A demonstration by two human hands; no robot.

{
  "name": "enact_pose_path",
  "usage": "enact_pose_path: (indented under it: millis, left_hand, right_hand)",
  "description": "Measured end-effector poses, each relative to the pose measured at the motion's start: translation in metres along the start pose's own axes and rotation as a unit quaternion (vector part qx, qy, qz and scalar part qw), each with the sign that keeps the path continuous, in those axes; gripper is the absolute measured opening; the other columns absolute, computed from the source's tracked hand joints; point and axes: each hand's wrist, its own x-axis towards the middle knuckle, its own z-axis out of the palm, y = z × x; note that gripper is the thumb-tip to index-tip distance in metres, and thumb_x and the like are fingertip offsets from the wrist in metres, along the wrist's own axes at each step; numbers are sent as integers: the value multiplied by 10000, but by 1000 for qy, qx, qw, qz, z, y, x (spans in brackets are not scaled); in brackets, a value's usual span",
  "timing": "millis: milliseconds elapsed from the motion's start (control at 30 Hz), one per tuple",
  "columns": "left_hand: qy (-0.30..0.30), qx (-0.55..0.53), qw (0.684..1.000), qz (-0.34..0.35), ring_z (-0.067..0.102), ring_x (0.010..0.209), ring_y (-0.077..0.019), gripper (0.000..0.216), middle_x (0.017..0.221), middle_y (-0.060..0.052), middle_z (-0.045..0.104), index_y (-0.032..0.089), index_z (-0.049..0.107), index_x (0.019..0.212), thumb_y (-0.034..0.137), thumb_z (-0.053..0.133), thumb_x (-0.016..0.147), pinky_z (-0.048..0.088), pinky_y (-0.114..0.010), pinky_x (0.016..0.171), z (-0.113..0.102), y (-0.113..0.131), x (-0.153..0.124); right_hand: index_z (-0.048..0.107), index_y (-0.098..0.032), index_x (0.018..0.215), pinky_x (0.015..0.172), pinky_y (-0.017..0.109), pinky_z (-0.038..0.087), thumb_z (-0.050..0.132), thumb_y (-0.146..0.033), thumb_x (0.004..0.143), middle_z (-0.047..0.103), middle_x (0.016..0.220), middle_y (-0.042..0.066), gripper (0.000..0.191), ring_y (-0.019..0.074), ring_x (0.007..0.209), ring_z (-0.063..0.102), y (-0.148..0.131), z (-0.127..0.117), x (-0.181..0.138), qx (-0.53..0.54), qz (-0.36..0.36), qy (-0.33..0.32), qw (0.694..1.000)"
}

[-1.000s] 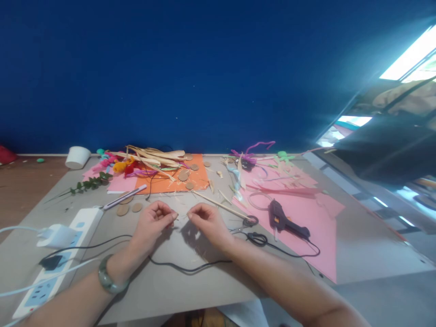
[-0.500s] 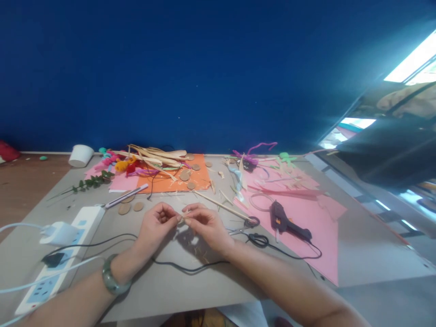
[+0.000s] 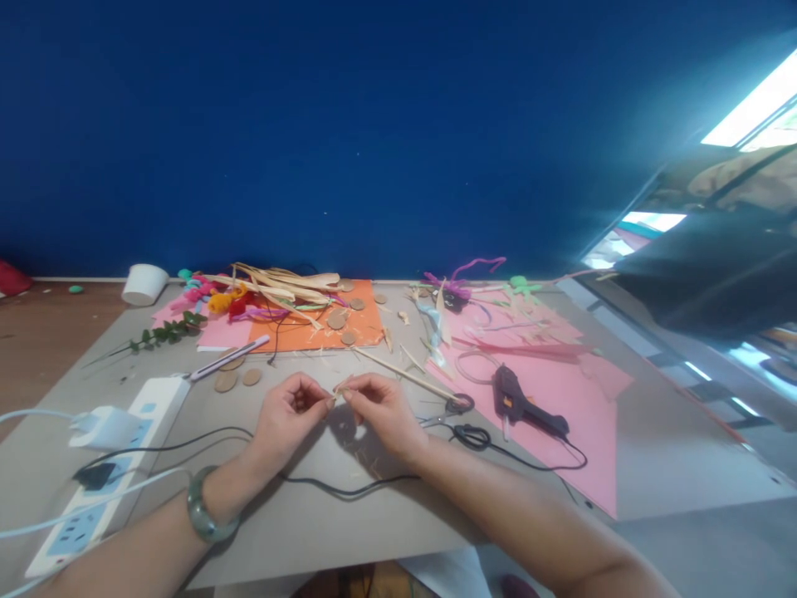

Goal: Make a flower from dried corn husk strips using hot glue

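Observation:
My left hand (image 3: 292,414) and my right hand (image 3: 381,409) meet over the middle of the grey table, thumbs and forefingers pinched together. Between the fingertips is a small pale straw-coloured strip (image 3: 337,394), mostly hidden, gripped by both hands. Thin pale scraps (image 3: 367,459) lie on the table below. Just right of my right hand rest scissors (image 3: 468,433) with black handles. A long pale stick (image 3: 404,374) slants behind my hands toward the scissors.
A black glue gun (image 3: 529,404) lies on pink paper (image 3: 591,453) at right. Orange paper (image 3: 299,334) holds dried strips (image 3: 292,286) and wooden discs. At left are a power strip (image 3: 146,432), utility knife (image 3: 229,359), leafy sprig (image 3: 165,332) and white cup (image 3: 144,285). A black cable (image 3: 349,492) crosses near my wrists.
My fingertips have shifted slightly around the pale strip, the right hand's fingers drawing closer together. Both hands stay in nearly the same place, and the view has tilted very slightly.

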Motion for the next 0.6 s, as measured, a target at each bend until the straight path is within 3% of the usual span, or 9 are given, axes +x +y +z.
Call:
enact_pose_path:
  millis: [267, 467, 600]
  left_hand:
    - [-20, -12, 1000, -12, 534, 535, -84, 183, 588, 32, 593, 152, 577, 695, 221, 740, 649, 423, -187, 522, 1, 0, -1]
    - [-96, -120, 980, -124, 545, 478, -97, 252, 659, -29, 652, 126, 627, 781, 377, 608, 784, 418, -209, 448, 3, 5, 0]
    - [-128, -142, 966, -175, 523, 434, -81, 316, 649, -49, 660, 109, 643, 718, 422, 667, 750, 398, -198, 411, 4, 7, 0]
  right_hand:
    - [706, -161, 760, 479, 224, 422, 724, -301, 724, 693, 758, 31, 146, 79, 502, 519, 1, -1, 0, -3, 1, 2, 1000]
    - [701, -160, 754, 498, 239, 418, 711, -308, 737, 691, 707, 36, 148, 101, 531, 536, -2, 0, 0, -9, -4, -6, 1000]
    - [699, -159, 759, 506, 238, 413, 712, -306, 735, 694, 736, 39, 149, 96, 532, 537, -5, 1, -1, -6, -8, -13, 1000]
